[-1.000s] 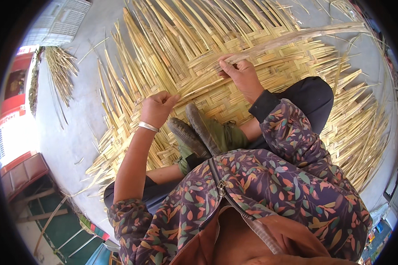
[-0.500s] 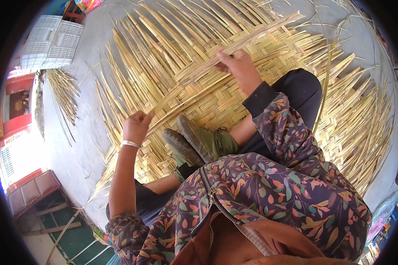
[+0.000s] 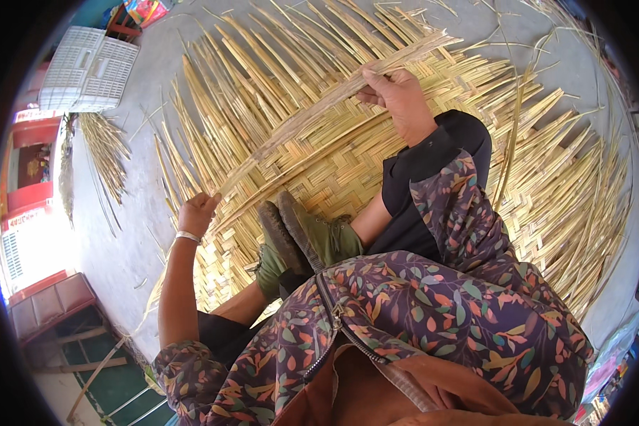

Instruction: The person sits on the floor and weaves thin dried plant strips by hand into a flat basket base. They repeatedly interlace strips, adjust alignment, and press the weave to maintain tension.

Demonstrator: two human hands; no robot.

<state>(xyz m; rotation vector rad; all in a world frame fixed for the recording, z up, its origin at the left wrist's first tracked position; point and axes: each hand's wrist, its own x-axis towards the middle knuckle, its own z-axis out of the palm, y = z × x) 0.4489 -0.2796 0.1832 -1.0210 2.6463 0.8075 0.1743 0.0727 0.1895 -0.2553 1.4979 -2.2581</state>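
A long, flat strip of split cane or reed (image 3: 291, 129) stretches slantwise between my two hands, above a half-woven mat (image 3: 341, 170). My left hand (image 3: 198, 213), with a pale bracelet at the wrist, is closed on the strip's lower left end. Farther up and to the right, my right hand (image 3: 399, 99) pinches it between thumb and fingers, and a frayed end sticks out beyond. Loose, unwoven strips (image 3: 238, 82) fan out from the mat's far edge. My feet in green shoes (image 3: 316, 231) rest on the woven part.
A white plastic crate (image 3: 89, 69) stands at the far left, with a bundle of thin stalks (image 3: 105, 149) beside it. Long unwoven ends (image 3: 575, 206) spread over the grey floor (image 3: 138, 234) at the right. A brown padded seat (image 3: 53, 305) is at the lower left.
My left hand has moved left and a little nearer me, and my right hand has slid right along the strip. The strip has shifted left with the left hand.
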